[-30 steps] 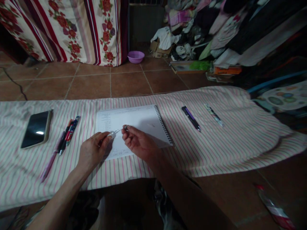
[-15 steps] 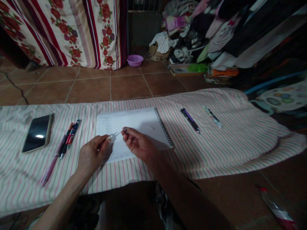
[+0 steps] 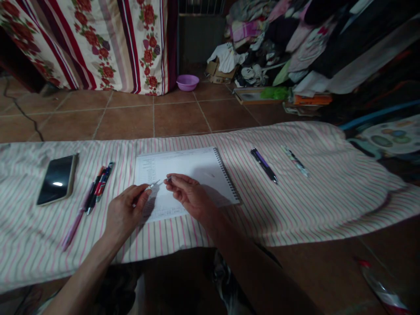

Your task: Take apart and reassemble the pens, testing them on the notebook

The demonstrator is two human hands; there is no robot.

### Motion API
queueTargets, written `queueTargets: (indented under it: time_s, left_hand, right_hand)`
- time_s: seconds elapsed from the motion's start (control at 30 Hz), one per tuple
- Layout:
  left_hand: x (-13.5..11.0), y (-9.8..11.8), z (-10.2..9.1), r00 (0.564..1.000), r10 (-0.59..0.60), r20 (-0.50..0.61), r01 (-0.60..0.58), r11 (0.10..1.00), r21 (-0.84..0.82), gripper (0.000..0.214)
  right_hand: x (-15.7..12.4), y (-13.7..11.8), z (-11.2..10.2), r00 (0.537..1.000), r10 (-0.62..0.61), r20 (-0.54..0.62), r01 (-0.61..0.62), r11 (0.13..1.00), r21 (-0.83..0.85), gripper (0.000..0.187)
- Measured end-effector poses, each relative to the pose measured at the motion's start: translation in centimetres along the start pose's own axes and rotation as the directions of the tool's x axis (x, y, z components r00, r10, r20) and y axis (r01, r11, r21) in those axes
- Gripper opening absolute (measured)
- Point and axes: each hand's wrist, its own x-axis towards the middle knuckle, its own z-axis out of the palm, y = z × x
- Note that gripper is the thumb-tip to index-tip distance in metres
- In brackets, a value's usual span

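My left hand [image 3: 126, 212] is closed on a slim white pen part [image 3: 151, 186], with a thin tip pointing toward my right hand. Between the thumb and fingers of my right hand [image 3: 190, 196] is a small dark piece [image 3: 168, 178], too small to name; a thin light bit shows beside it, close to the white tip. Both hands hover over an open spiral notebook [image 3: 183, 162] with a printed sheet on its left part. A tiny object or mark [image 3: 213, 175] lies on the page, unclear in kind.
Left on the striped cloth [image 3: 295, 210] lie a phone [image 3: 56, 179], a pink pen [image 3: 74, 228] and several other pens [image 3: 100, 188]. To the right are black-and-purple pens [image 3: 264, 166] and a patterned pen [image 3: 295, 161]. A purple basin [image 3: 187, 83] stands on the floor; a bottle [image 3: 382, 286] lies lower right.
The view has shifted slightly, so the things on the cloth appear a little farther right. My right hand has turned slightly and its small piece is nearer the white pen part.
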Motion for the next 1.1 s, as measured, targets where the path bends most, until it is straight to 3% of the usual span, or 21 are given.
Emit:
queueTargets:
  time_s: [0.43,0.9,1.1]
  left_hand:
    - [-0.3,0.2,-0.1,1.000,0.023,0.000,-0.023,0.999,-0.023,0.031]
    - [-0.4,0.4,0.2,0.997,0.074,0.025,-0.074,0.997,-0.001,0.030]
    - [-0.4,0.3,0.1,0.997,0.078,0.030,-0.078,0.997,0.024,0.031]
  right_hand:
    - [0.2,0.6,-0.2,0.992,-0.122,-0.037,0.114,0.981,-0.159,0.021]
    - [0.5,1.2,0.2,0.928,-0.372,0.000,0.341,0.851,-0.399,0.015]
    - [0.4,1.1,0.1,0.928,-0.371,0.016,0.343,0.841,-0.419,0.017]
